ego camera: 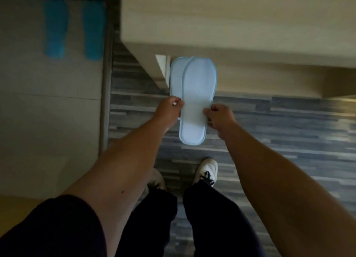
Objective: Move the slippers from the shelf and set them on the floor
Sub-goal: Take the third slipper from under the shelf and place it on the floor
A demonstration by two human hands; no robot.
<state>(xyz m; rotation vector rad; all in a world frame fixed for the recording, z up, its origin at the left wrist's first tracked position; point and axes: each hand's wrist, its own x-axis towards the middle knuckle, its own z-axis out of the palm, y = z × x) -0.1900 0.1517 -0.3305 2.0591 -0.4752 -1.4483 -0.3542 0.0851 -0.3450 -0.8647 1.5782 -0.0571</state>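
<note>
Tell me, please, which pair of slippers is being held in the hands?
The pale blue pair, stacked and gripped by both hands; the darker blue pair lies untouched at upper left.

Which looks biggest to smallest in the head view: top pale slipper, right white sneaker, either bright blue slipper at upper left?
1. Top pale slipper, held in both hands and nearer the camera, so its real size is unsure.
2. Bright blue slippers; the two look alike.
3. Right white sneaker, partly hidden by the trouser leg.
</note>
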